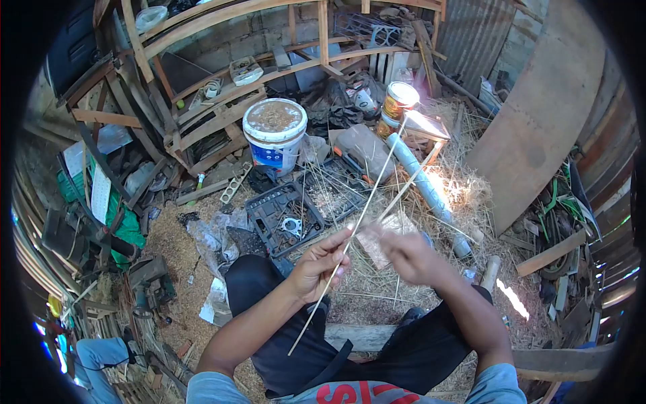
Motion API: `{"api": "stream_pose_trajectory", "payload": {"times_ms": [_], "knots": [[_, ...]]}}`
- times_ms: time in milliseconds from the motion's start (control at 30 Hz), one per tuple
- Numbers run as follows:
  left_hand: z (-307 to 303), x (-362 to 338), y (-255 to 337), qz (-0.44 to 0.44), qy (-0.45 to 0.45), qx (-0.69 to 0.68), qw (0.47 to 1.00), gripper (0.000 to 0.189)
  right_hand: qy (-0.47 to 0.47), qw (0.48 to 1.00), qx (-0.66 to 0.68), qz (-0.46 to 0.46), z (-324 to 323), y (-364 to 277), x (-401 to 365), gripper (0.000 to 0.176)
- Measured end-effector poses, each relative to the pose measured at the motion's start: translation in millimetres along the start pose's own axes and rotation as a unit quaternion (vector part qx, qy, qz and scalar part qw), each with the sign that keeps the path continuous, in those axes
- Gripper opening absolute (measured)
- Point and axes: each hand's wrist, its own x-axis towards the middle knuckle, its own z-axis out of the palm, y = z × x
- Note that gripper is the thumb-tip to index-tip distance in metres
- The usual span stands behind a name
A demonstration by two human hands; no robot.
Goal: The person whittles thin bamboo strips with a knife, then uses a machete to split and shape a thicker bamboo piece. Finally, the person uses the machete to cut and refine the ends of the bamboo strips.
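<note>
I sit on the workshop floor with both hands raised over my lap. My left hand (321,263) pinches a long thin bamboo strip (369,202) that runs from near my left forearm up and away toward the tins. My right hand (407,254) is blurred with motion just to the right of it and seems to grip a second thin strip (410,183) that slants up to the right. The two strips cross near my fingers. My dark trousers (269,283) lie under both hands.
A white bucket of sawdust (274,132) stands ahead, with an open black tool case (286,217), a grey pipe (420,180) and paint tins (398,99) around it. Wooden frames (222,101) fill the left; a large board (545,114) leans at right. Shavings and straw cover the floor.
</note>
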Motion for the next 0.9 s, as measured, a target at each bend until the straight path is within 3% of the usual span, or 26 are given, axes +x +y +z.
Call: {"api": "stream_pose_trajectory", "payload": {"times_ms": [33, 133, 233, 533, 733, 800, 900], "knots": [[0, 0, 1, 0.010, 0.010, -0.015, 1.000, 0.068, -0.042, 0.998, 0.030, -0.031, 8, -4, -2, 0.055], [-5, -2, 2, 0.019, -0.055, -0.034, 0.998, 0.068, -0.106, 0.985, 0.131, 0.039, 23, -15, -3, 0.057], [-12, -1, 0, 0.012, -0.080, -0.062, 0.995, 0.069, -0.036, 0.997, 0.040, -0.060, 26, -17, 2, 0.061], [-8, -3, -3, 0.011, -0.081, -0.053, 0.995, 0.065, 0.015, 0.988, -0.123, -0.092, 35, -12, -3, 0.073], [-5, -1, -7, 0.018, -0.118, -0.022, 0.993, 0.064, 0.091, 0.983, -0.157, -0.025, 23, -4, 5, 0.063], [-1, 0, -7, 0.014, -0.148, -0.001, 0.989, 0.064, 0.151, 0.977, -0.153, 0.012, 11, 18, 10, 0.064], [1, -2, -9, 0.002, -0.123, 0.002, 0.992, 0.065, 0.196, 0.970, -0.094, 0.106, -16, 25, 10, 0.061]]}}
